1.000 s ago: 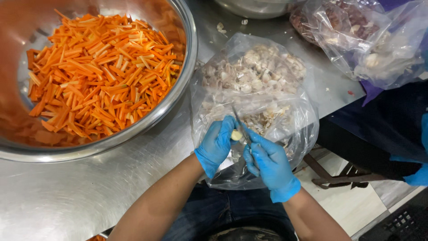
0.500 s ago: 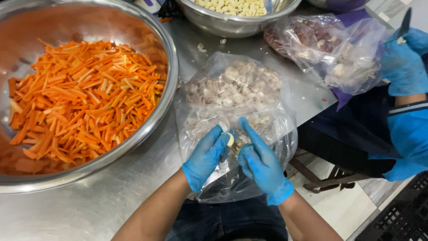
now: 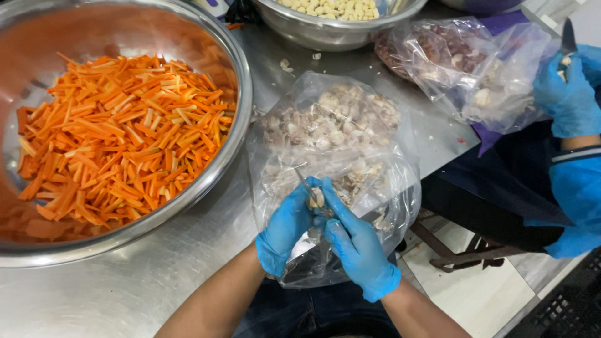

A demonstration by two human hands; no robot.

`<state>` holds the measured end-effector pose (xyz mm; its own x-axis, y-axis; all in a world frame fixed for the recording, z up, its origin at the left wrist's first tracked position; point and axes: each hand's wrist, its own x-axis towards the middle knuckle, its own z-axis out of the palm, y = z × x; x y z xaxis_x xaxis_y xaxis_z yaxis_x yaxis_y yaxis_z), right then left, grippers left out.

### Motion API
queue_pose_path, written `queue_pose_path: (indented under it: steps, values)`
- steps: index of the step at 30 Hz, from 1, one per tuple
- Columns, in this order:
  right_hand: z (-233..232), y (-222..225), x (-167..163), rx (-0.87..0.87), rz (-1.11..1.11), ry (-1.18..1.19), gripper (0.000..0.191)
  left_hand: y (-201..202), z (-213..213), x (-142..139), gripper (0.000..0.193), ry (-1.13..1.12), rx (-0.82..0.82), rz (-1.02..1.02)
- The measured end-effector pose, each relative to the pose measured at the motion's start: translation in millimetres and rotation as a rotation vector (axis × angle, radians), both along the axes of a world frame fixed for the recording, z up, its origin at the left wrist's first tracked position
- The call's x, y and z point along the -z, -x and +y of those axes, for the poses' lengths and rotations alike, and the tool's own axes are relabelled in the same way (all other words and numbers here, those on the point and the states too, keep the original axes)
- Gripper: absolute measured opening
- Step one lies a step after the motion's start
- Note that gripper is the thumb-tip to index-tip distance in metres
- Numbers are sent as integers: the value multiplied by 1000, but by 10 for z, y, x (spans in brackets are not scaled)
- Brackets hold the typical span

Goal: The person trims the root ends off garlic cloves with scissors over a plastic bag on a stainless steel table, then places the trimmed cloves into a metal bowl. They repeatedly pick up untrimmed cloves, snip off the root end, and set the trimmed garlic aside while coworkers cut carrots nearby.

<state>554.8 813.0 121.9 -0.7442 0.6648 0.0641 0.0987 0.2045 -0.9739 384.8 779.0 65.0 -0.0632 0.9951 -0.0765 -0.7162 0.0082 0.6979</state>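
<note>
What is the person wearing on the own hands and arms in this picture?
Both the left hand and the right hand wear thin, bright blue disposable gloves that end at the wrist. The forearms are bare, with no sleeves, watch or jewellery visible.

Two clear plastic bags (image 3: 338, 144), tabletop

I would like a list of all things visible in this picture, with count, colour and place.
metal bowl of carrot sticks: one, steel, orange sticks, left on table
metal bowl of peeled garlic: one, steel, pale cloves, top centre
near plastic bag of garlic: one, clear, centre at table edge
far plastic bag: one, clear, top right
steel table: one, grey
co-worker's gloved hands: two, blue, right edge, with knife
garlic clove: one, pale, between the person's hands
small knife: one, at the clove
left hand: blue glove
right hand: blue glove
</note>
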Motion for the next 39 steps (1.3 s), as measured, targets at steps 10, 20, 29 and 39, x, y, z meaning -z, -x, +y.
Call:
queue_pose_path:
  steps: [10,20,29,39]
  values:
    - [194,-312,-158,-8,-242,-161,67,-212,-163,-176,28,-184,-131,1000]
    - [67,-427,-35,-87,-177,-583,56,-277,-430,-93,34,-238,53,1059]
    - [-49,-414,53,55,106,-766,43,-291,-336,-120,32,-216,69,1143]
    - [-86,-170,192,150,143,439,48,102,-416,-499,38,125,157,538]
